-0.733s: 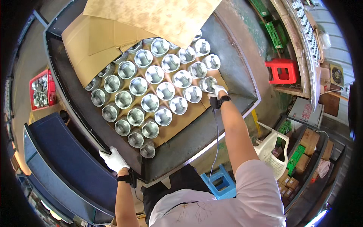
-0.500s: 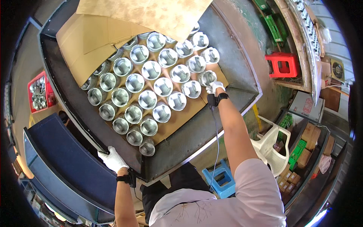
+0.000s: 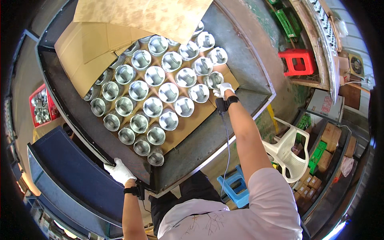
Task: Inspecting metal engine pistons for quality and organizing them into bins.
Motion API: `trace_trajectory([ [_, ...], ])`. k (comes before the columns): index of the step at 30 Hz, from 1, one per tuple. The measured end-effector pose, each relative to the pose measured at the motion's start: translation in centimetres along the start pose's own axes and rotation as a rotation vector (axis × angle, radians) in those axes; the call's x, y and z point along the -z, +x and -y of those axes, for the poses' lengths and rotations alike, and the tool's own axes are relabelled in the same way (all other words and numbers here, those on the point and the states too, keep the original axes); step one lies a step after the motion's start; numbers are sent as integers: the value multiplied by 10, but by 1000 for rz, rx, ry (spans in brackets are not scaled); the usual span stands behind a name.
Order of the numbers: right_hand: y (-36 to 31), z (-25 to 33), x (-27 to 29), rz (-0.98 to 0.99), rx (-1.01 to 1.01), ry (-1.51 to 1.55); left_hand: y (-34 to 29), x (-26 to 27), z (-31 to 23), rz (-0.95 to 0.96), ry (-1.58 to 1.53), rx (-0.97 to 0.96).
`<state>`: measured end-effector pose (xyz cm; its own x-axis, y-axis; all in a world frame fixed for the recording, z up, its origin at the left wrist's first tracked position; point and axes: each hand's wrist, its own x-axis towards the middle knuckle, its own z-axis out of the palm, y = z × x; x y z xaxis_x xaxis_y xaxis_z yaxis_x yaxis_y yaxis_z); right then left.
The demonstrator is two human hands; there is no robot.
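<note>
Rows of silvery metal pistons (image 3: 168, 93) stand on brown cardboard (image 3: 181, 131) inside a dark metal bin (image 3: 188, 154). My right hand (image 3: 223, 90), in a white glove, is at the right end of the rows. Its curled fingers grip the near side of a piston (image 3: 213, 80); the fingertips are partly hidden. My left hand (image 3: 120, 172), also gloved in white, holds the bin's rim at the near left corner. Folded cardboard sheets (image 3: 140, 16) cover the far part of the pistons. A black strap with a small device circles each wrist.
A dark blue trough (image 3: 74, 172) lies left of the bin, with a red crate (image 3: 51, 105) of metal parts beyond. To the right are a red stool (image 3: 297, 63), a white plastic chair (image 3: 286, 154) and shelves of boxes (image 3: 331, 137). A blue stool (image 3: 236, 188) stands near my legs.
The whole view has shifted slightly, so the bin and pistons sit a little further left and up. Both hands keep their places on the piston and the rim.
</note>
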<state>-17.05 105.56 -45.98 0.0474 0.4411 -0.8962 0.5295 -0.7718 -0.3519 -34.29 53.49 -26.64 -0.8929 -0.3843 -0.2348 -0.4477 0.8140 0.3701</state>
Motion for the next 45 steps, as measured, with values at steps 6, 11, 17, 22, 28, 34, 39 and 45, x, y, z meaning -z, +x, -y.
trace_trajectory([
  [6,-35,36,-5,-199,332,-815,4,5,4,-14,19,22],
  [11,-126,86,-38,-268,962,-1195,5,-2,11,-50,51,-18],
  [17,-63,79,-82,-239,897,-1379,-4,-1,-8,-30,-19,8],
  [22,-24,75,-106,-211,617,-1172,-3,-1,-5,-58,27,17],
  [28,-23,69,-127,-231,561,-1357,-1,8,-2,-63,44,39],
  [34,-35,89,-111,-241,648,-1379,-3,0,-8,-42,38,18],
  [39,-31,86,-108,-266,680,-1299,-3,0,-9,-37,20,5],
  [45,-60,95,-107,-226,827,-1374,-2,-1,-2,-37,42,-1],
])
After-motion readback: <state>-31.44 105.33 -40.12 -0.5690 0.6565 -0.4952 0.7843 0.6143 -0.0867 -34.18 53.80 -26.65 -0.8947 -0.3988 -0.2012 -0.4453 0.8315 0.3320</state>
